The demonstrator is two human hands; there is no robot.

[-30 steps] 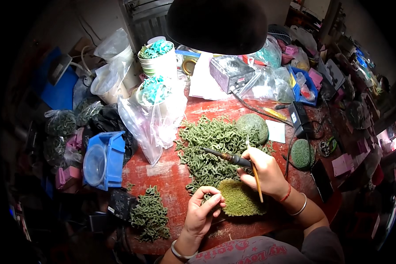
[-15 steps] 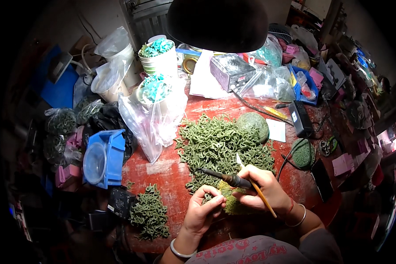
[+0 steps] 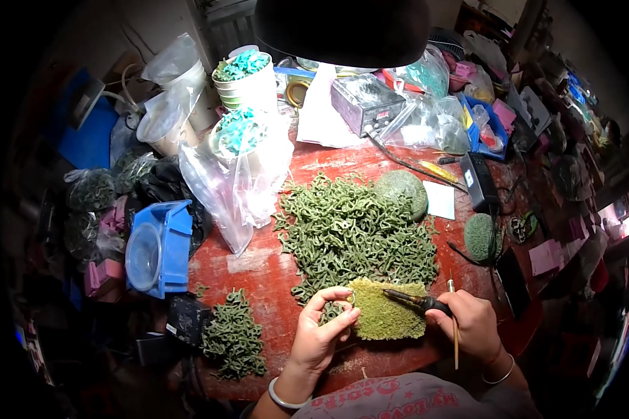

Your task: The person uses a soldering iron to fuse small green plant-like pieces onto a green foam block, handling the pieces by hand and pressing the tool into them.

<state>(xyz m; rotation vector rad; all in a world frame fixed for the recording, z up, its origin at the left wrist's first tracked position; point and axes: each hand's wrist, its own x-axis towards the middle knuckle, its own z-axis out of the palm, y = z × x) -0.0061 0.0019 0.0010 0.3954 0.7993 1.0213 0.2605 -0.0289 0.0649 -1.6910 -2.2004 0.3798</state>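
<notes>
Two bare hands worked low in the view, over a scuffed red table (image 3: 248, 276). The left hand (image 3: 321, 332) pinched a small piece (image 3: 353, 299) between thumb and fingertips; other green bits showed behind the thumb, within its curled fingers. The right hand (image 3: 472, 325) was closed around a dark-handled iron (image 3: 426, 302), its narrow metal tip pointing left, and also held a slim wooden-handled stick (image 3: 456, 342) that stood nearly upright in the picture. Between the hands lay a rough yellow-green pad (image 3: 384, 325); the iron's tip was over it, though whether they touched I could not tell. Just beyond the pad spread a large heap of curly green pieces (image 3: 360, 237), with a rounded speckled green dome (image 3: 404, 188) at its far right edge and a pale paper square (image 3: 439, 201) beside that. A smaller pile (image 3: 234, 339) lay to the left, near a blue bin (image 3: 178, 244). Further back stood a boxy dark unit (image 3: 367, 105) and a white tub (image 3: 248, 87) of teal and green pieces.
</notes>
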